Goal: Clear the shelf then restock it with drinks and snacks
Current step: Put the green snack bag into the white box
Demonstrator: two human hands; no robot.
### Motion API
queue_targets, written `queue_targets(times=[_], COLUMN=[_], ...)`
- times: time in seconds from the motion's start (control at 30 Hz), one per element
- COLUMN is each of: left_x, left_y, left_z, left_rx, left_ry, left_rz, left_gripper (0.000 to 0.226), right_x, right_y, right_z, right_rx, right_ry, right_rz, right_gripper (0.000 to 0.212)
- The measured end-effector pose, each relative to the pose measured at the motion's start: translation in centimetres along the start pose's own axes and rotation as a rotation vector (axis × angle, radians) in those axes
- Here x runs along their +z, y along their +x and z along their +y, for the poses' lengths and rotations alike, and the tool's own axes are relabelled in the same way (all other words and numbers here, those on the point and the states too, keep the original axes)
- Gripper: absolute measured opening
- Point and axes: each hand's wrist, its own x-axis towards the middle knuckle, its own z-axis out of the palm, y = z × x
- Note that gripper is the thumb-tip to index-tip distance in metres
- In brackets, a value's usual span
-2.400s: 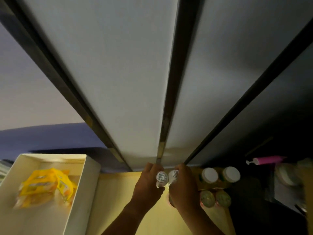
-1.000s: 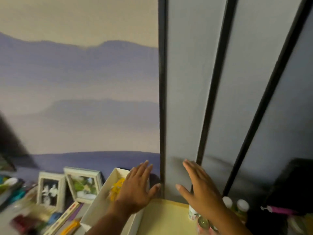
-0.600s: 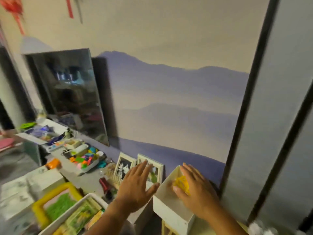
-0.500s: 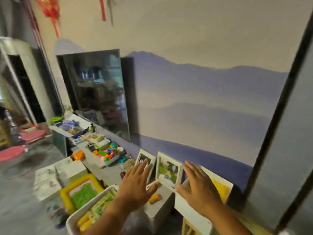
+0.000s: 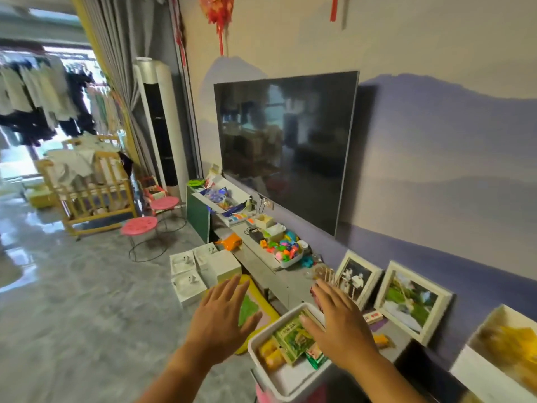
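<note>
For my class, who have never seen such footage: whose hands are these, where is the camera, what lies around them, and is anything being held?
The camera sits on a person's head, looking forward and down, so you see their own two bare hands. The left hand and right hand are spread open, holding nothing. Under the right hand is a white bin of snack packets, among them a green packet. Picture frames lean against the wall on a long low cabinet, below a television.

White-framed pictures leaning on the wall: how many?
2: a black-and-white photo in a white frame beside the right hand, and a green landscape photo in a white frame right of it.
</note>
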Motion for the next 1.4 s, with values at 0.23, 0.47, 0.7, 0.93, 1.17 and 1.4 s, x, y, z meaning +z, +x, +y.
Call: queue_targets(times=[0.23,0.47,0.7,0.93,1.17,1.4], left_x=[3.5,9.4,15.2,22.3,32.7,49.6], left_y=[7.9,19.0,27.3,33.7,37.7,35.6], left_z=[-5.3,-8.5,-8.5,-6.4,-7.4,-10.5], left_rx=[0.089,0.192,0.363,0.591,0.690,0.652], left_ry=[-0.019,0.009,-0.008,-0.062,-0.086,-0.156], left_rz=[-0.075,-0.195,-0.308,-0.436,-0.567,-0.756], left_gripper=[0.083,0.083,0.084,0.093,0.089,0.071], right_x=[4.3,10.3,13.0,17.4,27.3,42.1], right_y=[6.6,13.3,14.9,14.7,16.0,17.4], right_z=[-0.8,2.6,6.4,8.6,9.5,14.5], right_rx=[0.096,0.289,0.544,0.848,1.076,1.116], right_ry=[-0.002,0.086,0.106,0.136,0.276,0.450], right_rz=[0.003,0.026,-0.007,0.009,0.047,-0.044], right_gripper=[0.083,0.082,0.092,0.082,0.075,0.074])
